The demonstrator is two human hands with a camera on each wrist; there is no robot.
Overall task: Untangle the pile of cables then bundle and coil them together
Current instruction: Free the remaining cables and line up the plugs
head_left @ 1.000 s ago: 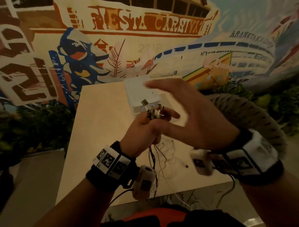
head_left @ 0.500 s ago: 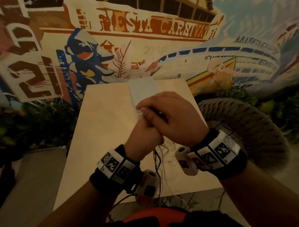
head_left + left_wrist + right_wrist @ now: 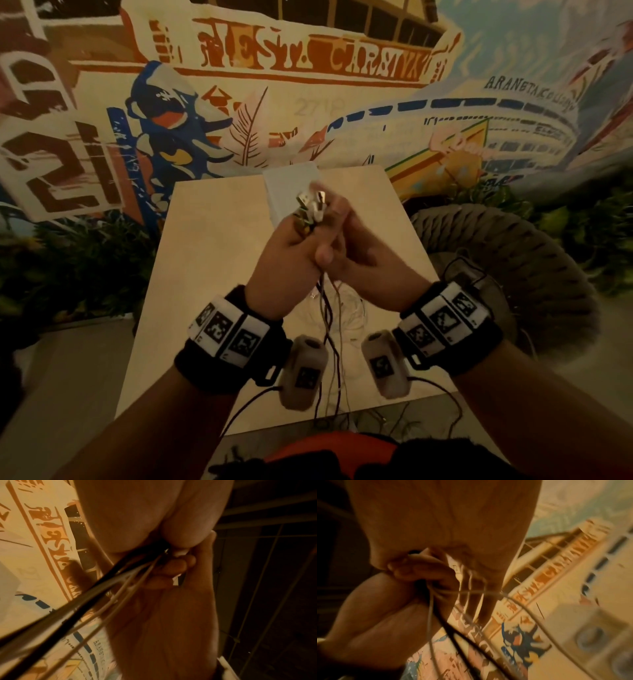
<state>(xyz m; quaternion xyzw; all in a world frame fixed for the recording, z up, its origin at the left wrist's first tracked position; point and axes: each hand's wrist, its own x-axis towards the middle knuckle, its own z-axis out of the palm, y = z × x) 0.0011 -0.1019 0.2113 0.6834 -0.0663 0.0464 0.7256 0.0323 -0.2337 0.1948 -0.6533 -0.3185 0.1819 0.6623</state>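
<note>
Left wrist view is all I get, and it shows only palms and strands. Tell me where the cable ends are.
Observer: In the head view the plugs stick up in a cluster above the left hand, which grips the cables just below them.
Operator: Give me the right hand.
Observer: The right hand is pressed against the left, and its fingers reach up beside the plugs.
Operator: Report the slack.
Observer: The cables hang from the hands down to the table, where loose pale loops lie. Some strands run over its near edge.
</note>
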